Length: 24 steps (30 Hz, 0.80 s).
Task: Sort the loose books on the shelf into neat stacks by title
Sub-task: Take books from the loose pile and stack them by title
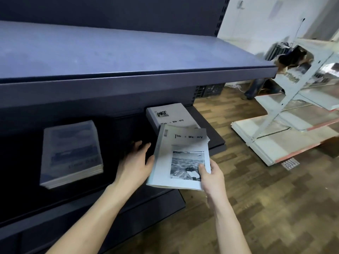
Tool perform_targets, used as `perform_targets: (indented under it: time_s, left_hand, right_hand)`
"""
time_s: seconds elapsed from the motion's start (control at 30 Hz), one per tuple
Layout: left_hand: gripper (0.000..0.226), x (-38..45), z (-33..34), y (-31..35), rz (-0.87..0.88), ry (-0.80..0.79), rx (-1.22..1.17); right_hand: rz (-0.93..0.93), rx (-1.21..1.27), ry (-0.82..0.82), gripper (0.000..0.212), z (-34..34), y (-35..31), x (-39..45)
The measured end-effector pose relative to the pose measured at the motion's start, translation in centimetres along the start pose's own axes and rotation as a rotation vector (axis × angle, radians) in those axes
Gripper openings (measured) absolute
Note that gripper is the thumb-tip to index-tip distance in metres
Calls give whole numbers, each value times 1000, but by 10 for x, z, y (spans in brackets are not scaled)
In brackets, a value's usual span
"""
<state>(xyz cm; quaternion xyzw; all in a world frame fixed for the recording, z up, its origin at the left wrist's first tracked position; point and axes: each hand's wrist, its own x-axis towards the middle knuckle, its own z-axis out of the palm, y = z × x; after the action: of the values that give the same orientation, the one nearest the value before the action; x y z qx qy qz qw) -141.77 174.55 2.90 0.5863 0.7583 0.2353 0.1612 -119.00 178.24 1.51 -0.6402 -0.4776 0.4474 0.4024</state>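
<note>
I hold a pale grey book (pixel 178 158) titled "Time & Memory" over the front edge of the dark lower shelf (pixel 216 138). My right hand (pixel 211 177) pinches its near right corner, thumb on the cover photo. My left hand (pixel 135 162) touches the book's left spine edge with its fingers loosely spread. Behind the held book a stack with the same title (pixel 170 116) lies at the shelf's right end. A stack of blue-covered books (pixel 72 153) sits at the left of the same shelf.
A wide blue-grey upper shelf (pixel 128 57) overhangs the books. To the right lies wooden flooring (pixel 256 198) with dismantled white shelving parts (pixel 286 129) leaning and lying on it. A dark crate (pixel 211 90) stands on the floor behind.
</note>
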Motion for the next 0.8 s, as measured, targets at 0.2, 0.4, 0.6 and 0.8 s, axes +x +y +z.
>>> perform_targets:
  time_s: [0.2, 0.4, 0.6, 0.8]
  left_hand:
    - [53, 19, 15, 9, -84, 9, 31]
    - [53, 31, 29, 30, -210, 68, 57]
    - [52, 45, 38, 54, -288, 135, 99]
    - [50, 57, 45, 70, -347, 148, 107]
  right_hand:
    - [-112, -200, -5, 55, 0, -20, 51]
    - [-227, -276, -141, 65, -6, -36, 106]
    - [-363, -458, -334, 42, -9, -35, 159]
    - [-461, -619, -367, 66, 7, -12, 207]
